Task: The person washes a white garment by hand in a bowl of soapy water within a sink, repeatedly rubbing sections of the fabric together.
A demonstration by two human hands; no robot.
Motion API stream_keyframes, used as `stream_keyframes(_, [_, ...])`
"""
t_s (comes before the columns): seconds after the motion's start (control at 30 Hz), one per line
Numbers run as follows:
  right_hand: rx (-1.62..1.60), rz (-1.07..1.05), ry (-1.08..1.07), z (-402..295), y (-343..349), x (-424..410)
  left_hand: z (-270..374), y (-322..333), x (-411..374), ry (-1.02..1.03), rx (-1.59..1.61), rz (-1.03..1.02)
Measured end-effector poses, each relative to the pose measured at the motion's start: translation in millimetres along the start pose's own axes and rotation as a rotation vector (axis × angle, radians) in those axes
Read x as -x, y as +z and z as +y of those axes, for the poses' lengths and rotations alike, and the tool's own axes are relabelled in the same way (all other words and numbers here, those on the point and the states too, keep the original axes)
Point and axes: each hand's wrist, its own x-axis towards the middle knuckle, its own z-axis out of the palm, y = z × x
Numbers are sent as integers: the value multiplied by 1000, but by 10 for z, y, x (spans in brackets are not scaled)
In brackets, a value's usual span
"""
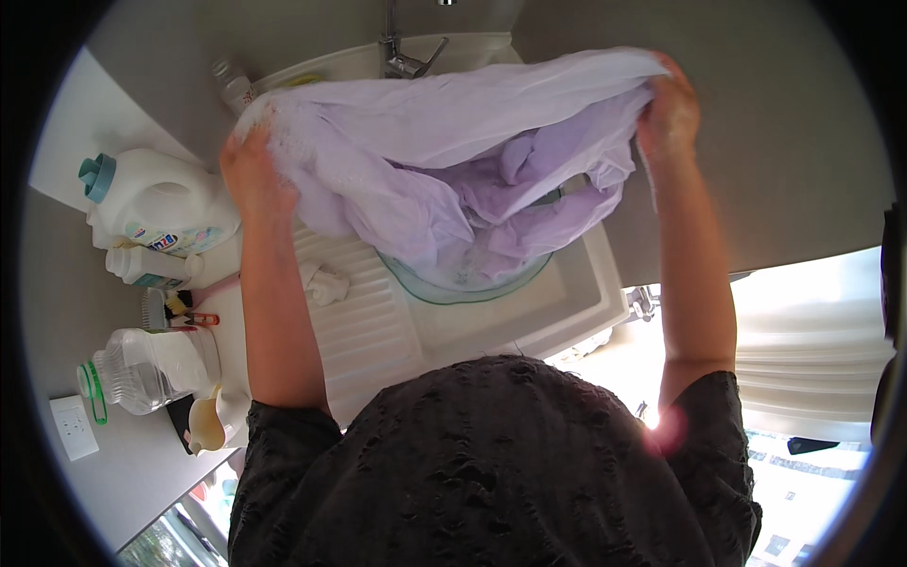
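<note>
A wet pale lilac cloth (453,120) with suds on it is stretched between my two raised hands. My left hand (258,166) grips its foamy left end, and suds partly cover the fingers. At the upper right, my right hand (667,113) is closed on the other end. The middle of the cloth sags in folds into a clear greenish basin (464,294) of sudsy water. That basin stands in a white sink (588,283), beside a ribbed washboard surface (354,305). The cloth hides much of the basin's far side.
A chrome faucet (404,64) rises behind the cloth. Along the left stand a white detergent jug (170,195), a smaller white bottle (152,266), brushes (177,303) and a clear plastic jar (152,368). A small crumpled white item (327,285) lies on the ribs. Walls border the sink.
</note>
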Motion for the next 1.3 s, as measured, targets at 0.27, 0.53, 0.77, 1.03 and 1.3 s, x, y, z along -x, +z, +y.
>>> stream_keyframes(0.27, [-155, -262, 291, 605, 380, 457, -113, -157, 182, -175, -108, 73])
stream_keyframes(0.53, [425, -873, -20, 1123, 849, 1510, -264, 416, 796, 24, -621, -544])
stream_keyframes(0.77, [756, -631, -255, 590, -17, 1394, -329, 333, 945, 58, -649, -673])
stream_keyframes(1.03, [925, -370, 332, 1121, -1032, 1445, -609, 534, 1073, 171, -1153, -886])
stream_keyframes(1.3, [537, -108, 202, 413, 36, 629, -974, 588, 1435, 63, -1659, -1168])
